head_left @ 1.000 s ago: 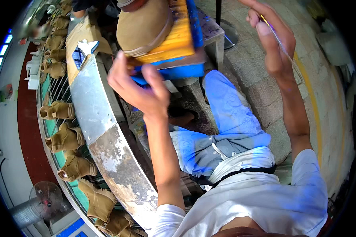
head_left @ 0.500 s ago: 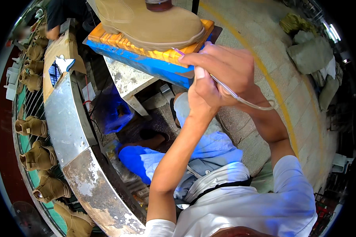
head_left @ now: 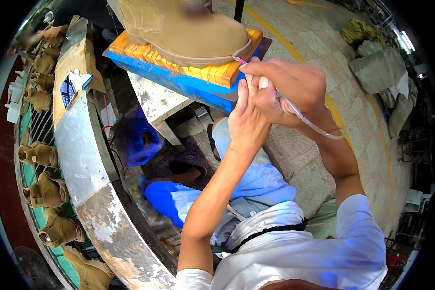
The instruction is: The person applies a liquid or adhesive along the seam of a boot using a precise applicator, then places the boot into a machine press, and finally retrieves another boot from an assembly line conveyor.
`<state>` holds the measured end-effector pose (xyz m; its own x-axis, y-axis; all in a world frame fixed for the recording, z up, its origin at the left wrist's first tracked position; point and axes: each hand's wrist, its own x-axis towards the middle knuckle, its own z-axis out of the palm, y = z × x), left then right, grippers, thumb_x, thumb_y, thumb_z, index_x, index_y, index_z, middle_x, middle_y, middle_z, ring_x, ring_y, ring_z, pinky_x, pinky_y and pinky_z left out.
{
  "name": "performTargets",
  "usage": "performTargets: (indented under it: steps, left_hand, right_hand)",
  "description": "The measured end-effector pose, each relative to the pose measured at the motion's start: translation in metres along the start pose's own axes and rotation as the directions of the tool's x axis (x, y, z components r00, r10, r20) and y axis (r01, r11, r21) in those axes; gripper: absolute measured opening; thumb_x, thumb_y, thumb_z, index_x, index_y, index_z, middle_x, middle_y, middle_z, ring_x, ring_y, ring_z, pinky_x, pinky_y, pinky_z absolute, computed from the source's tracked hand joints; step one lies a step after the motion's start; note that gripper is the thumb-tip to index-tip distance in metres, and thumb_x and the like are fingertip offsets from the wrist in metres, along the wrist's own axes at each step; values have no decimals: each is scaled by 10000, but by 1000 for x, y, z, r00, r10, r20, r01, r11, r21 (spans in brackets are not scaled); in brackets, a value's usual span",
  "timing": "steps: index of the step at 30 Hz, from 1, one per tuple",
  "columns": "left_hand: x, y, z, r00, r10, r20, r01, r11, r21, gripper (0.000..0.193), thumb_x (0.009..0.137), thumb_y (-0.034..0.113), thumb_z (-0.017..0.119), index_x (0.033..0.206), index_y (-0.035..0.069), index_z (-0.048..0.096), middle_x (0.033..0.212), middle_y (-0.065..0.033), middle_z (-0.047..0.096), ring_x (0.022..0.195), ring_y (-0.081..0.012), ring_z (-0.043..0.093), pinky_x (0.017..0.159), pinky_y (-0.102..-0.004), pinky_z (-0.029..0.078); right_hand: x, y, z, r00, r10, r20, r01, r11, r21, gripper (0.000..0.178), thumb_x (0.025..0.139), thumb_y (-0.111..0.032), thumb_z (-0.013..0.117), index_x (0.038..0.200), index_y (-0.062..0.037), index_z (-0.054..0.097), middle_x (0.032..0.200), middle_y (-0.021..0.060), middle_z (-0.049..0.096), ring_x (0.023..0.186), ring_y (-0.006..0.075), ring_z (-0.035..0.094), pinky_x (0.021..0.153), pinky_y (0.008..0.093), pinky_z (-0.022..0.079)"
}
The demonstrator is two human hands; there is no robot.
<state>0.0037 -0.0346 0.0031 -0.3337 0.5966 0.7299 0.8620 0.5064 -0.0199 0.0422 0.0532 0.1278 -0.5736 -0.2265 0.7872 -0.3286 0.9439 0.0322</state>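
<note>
A tan ankle boot [head_left: 188, 38] rests with its toe to the right on an orange ribbed pad [head_left: 217, 77] atop a blue block [head_left: 179, 84]. My right hand [head_left: 295, 89] is closed round a thin pen [head_left: 287, 104] with a purple front end and a clear tail that curls back. The pen's tip is at the edge of the sole near the toe; whether it touches cannot be made out. Beneath and against the right hand lies my left hand [head_left: 246, 118], its visible fingers stretched upward, holding nothing that shows. A dark round part, blurred, sits above the boot.
To the left, a metal-edged bench [head_left: 84, 150] runs alongside a rack line carrying several tan boots [head_left: 46, 190]. A white-topped stand [head_left: 154, 96] is below the blue block, near a blue bag [head_left: 140, 140]. Grey-green cloth bundles [head_left: 379, 72] lie on the tiled floor at right.
Both hands have shifted slightly right, and the pen's tip has moved along the sole edge toward the toe. My left fingers have straightened. Another person's arm at the upper left has moved.
</note>
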Motion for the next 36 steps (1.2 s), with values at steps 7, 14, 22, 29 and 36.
performTargets:
  steps: [7, 14, 22, 29, 36]
  left_hand:
    - [-6, -9, -12, 1000, 8, 24, -8, 1000, -12, 574, 956, 221, 523, 1474, -27, 515, 1547, -168, 512, 1494, -345, 416, 1246, -459, 266]
    - [-25, -24, -27, 998, -47, -45, 48, 999, 10, 637, 854, 271, 738, 1443, 93, 575, 1469, -141, 587, 1393, -318, 521, 1195, -486, 316]
    - [-44, -67, -60, 980, -118, -158, 98, 987, -129, 367, 802, 141, 728, 1152, 30, 712, 1341, -142, 678, 1236, -341, 613, 1097, -501, 413]
    - [-51, -98, -77, 939, -179, -294, 111, 966, -233, 302, 760, -11, 682, 1048, 64, 736, 1148, -80, 758, 1115, -309, 652, 1051, -477, 443]
    - [-65, -134, -73, 899, -216, -382, 99, 948, -304, 257, 714, -57, 648, 941, 42, 718, 1080, -69, 781, 1055, -297, 665, 1038, -485, 456]
  right_hand:
    - [9, 8, -2, 998, 46, -34, -41, 989, 139, 213, 753, -75, 683, 957, -42, 733, 742, 93, 674, 596, 250, 667, 520, 347, 517]
    - [12, 2, -2, 996, 90, -17, -82, 958, 276, 185, 778, -78, 660, 936, -27, 742, 785, 118, 713, 628, 258, 694, 554, 341, 554]
    - [8, -17, 23, 989, 135, -63, -92, 888, 450, 175, 821, -109, 643, 931, -19, 746, 796, 111, 729, 633, 258, 710, 570, 341, 572]
    - [7, -33, 50, 976, 180, -123, -81, 822, 564, 182, 875, -121, 631, 977, -10, 734, 797, 120, 725, 637, 259, 713, 573, 356, 567]
    - [8, -40, 71, 975, 152, -161, -41, 838, 545, 181, 870, -116, 630, 975, -21, 742, 775, 105, 705, 611, 241, 695, 534, 345, 541]
